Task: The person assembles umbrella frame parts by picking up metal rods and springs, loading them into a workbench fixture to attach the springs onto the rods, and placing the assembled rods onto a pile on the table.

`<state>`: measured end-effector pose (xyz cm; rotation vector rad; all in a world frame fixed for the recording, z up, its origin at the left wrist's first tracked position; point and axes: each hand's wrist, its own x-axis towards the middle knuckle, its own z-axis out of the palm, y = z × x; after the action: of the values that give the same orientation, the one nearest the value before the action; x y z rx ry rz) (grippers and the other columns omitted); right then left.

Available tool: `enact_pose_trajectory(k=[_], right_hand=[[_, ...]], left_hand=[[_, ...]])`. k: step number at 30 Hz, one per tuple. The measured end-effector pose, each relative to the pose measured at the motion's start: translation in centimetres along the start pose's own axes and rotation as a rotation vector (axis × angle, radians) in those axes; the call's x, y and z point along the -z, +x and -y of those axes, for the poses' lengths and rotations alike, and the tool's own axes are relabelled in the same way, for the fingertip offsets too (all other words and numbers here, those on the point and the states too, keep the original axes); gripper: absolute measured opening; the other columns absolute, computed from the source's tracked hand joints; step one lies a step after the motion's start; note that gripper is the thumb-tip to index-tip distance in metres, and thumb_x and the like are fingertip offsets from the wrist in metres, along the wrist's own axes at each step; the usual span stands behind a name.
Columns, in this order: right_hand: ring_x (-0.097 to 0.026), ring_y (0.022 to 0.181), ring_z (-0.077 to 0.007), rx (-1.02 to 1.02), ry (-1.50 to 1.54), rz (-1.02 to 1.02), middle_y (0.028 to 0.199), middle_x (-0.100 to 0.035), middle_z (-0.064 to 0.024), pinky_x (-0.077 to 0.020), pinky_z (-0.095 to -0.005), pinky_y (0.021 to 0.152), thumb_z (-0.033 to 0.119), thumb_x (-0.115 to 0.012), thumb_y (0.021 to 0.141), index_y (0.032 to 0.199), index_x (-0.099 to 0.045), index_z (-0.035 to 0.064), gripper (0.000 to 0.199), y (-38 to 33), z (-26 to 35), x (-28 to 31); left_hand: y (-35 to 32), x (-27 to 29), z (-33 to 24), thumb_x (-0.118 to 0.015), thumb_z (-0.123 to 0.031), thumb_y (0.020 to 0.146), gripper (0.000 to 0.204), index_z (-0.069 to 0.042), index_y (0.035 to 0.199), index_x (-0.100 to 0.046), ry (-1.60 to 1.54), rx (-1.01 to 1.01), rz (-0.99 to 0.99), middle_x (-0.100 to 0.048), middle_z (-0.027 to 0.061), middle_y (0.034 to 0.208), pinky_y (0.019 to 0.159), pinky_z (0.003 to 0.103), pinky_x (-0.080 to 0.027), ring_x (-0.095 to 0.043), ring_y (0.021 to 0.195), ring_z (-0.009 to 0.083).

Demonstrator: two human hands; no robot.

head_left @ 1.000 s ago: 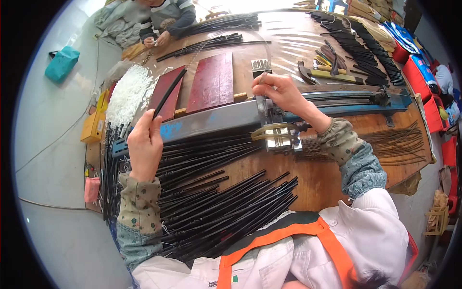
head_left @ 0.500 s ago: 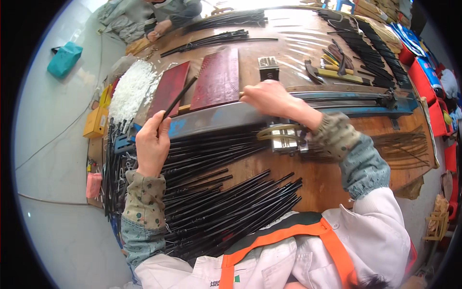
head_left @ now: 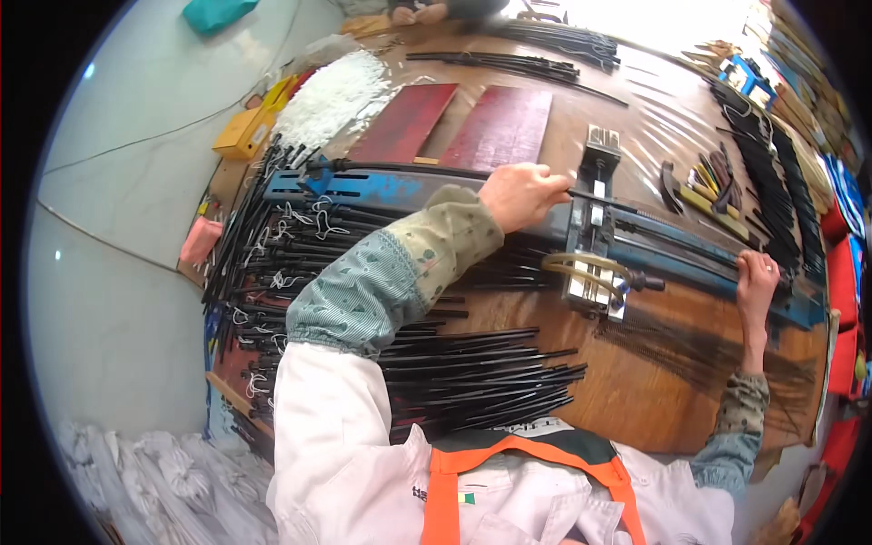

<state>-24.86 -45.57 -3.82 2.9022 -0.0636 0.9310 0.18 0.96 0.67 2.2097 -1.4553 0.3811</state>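
Observation:
A thin black rod (head_left: 409, 169) lies along a long blue metal rail (head_left: 391, 191) that crosses the bench. My left hand (head_left: 522, 195) is closed in a pinch on the rod, just left of a metal clamp block (head_left: 597, 218). At the rail's right end, my right hand (head_left: 758, 272) has its fingers curled over the rail; what they grip is hidden. A curved yellowish handle (head_left: 586, 265) sits on the clamp's near side.
Bundles of black rods (head_left: 481, 372) cover the near bench. Two dark red boards (head_left: 500, 127) and a white heap of small pieces (head_left: 336, 95) lie behind the rail. A hammer (head_left: 708, 209) rests right of the clamp. Another person's hands (head_left: 420, 14) show at the far edge.
My left hand has swung right, bringing the slanted rod down along the rail. My right hand has gone from near the clamp to the rail's right end. The view has shifted.

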Motion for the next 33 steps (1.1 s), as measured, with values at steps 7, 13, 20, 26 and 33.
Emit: enact_pose_trajectory(k=[7,13,20,26,33], right_hand=[[-0.058,0.092,-0.0305,-0.049,0.16,-0.142,0.09,-0.06,-0.0101,-0.0425,-0.0407,0.095,0.009,-0.065,0.097,0.099,-0.062,0.004,0.006,-0.4,1.2,-1.8],[-0.06,0.099,-0.0289,-0.076,0.147,-0.136,0.094,-0.063,-0.0092,-0.0415,-0.0401,0.099,0.008,-0.066,0.096,0.099,-0.064,0.0045,0.005,-1.1,1.6,-1.2],[-0.051,0.138,-0.0313,0.079,0.122,-0.013,0.14,-0.064,-0.0091,-0.0324,-0.0451,0.114,-0.004,-0.067,0.086,0.135,-0.064,0.0054,0.05,2.1,12.1,3.3],[-0.062,0.114,-0.027,0.076,0.311,-0.015,0.115,-0.072,-0.005,-0.0388,-0.0403,0.097,0.003,-0.073,0.084,0.119,-0.07,0.0056,0.035,-0.8,15.9,3.7],[-0.061,0.103,-0.0314,0.045,0.528,0.039,0.105,-0.068,-0.0106,-0.0431,-0.0411,0.089,0.0,-0.068,0.088,0.123,-0.066,0.0027,0.035,0.3,19.0,2.1]], left_hand=[[-0.4,-0.6,0.1,-0.07,-0.023,0.093,0.019,-0.005,0.098,-0.073,-0.064,-0.015,-0.014,-0.069,0.0135,0.089,0.076,0.044,-0.055,-0.067,0.086,0.035],[-0.9,-1.6,-0.5,-0.079,-0.02,0.086,0.015,-0.008,0.095,-0.076,-0.228,0.147,-0.052,-0.07,0.0116,0.097,0.079,0.042,-0.055,-0.068,0.088,0.0332],[0.7,-1.7,-0.1,-0.062,-0.028,0.1,0.023,-0.005,0.097,-0.067,-0.099,0.111,0.154,-0.07,0.0221,0.095,0.075,0.051,-0.055,-0.068,0.089,0.0436],[1.4,-1.7,-1.0,-0.06,-0.029,0.1,0.022,-0.008,0.092,-0.061,0.086,0.181,0.173,-0.069,0.0178,0.078,0.065,0.052,-0.053,-0.07,0.077,0.0402],[1.0,-1.8,-1.1,-0.06,-0.027,0.1,0.02,-0.009,0.091,-0.062,0.093,0.171,0.164,-0.069,0.0186,0.076,0.066,0.051,-0.054,-0.07,0.076,0.0393]])
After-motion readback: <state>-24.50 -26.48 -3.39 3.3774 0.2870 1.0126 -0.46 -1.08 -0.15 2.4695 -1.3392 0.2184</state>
